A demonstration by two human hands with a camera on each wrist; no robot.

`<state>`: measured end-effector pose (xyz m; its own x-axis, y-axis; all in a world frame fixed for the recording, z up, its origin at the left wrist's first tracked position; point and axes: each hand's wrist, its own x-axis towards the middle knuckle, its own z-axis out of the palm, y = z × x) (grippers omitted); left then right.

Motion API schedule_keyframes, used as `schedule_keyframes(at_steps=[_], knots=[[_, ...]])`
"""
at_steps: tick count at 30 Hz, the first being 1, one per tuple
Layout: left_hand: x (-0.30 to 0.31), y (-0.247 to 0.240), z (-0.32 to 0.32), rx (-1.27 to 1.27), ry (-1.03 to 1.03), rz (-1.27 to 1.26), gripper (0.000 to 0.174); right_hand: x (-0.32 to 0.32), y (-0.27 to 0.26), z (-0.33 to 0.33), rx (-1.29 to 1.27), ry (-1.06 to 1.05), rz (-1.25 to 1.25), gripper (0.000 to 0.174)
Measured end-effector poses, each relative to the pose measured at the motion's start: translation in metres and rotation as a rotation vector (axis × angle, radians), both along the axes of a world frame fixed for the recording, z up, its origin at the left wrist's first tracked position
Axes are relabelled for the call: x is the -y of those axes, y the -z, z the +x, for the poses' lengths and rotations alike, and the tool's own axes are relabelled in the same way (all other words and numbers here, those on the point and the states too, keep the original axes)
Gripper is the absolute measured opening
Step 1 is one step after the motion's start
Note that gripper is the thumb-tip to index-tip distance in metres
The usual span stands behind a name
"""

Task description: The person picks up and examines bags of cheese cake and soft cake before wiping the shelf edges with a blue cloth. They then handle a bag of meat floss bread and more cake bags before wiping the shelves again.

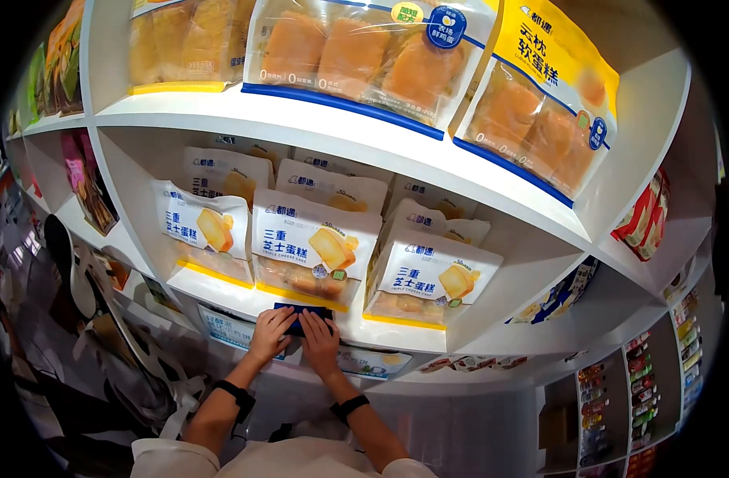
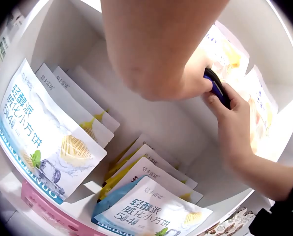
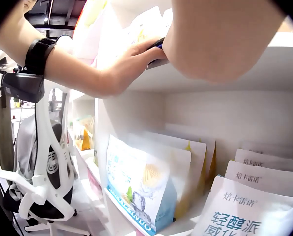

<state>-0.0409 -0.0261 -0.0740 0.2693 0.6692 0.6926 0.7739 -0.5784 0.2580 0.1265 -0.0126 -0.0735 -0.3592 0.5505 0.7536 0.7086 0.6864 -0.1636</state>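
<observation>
Both hands meet at the front edge of the middle shelf, on a small dark blue flat object (image 1: pixel 307 315) with a black rim. My left hand (image 1: pixel 272 333) grips its left side; my right hand (image 1: pixel 321 341) grips its right side. In the left wrist view the blue object (image 2: pixel 218 89) shows between the two hands, the right hand (image 2: pixel 233 125) with its thumb and fingers at one end. Exactly what the object is, I cannot tell. Just behind it stands a white cheese cake bag (image 1: pixel 315 239) with a yellow bottom edge.
More cheese cake bags (image 1: pixel 432 275) stand in rows on this shelf (image 1: pixel 213 291). Larger cake bags (image 1: pixel 364 60) fill the shelf above. White wafer bags (image 2: pixel 53 137) stand on the shelf below. To the left is a white-framed office chair (image 3: pixel 45 182).
</observation>
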Motion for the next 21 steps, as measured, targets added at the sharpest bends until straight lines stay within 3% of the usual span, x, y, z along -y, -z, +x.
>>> schedule_keyframes(at_steps=[21], knots=[[0.003,0.011,0.014,0.118,-0.082,0.03,0.054,0.005,-0.001,-0.002,-0.074,-0.01,-0.081,0.047]])
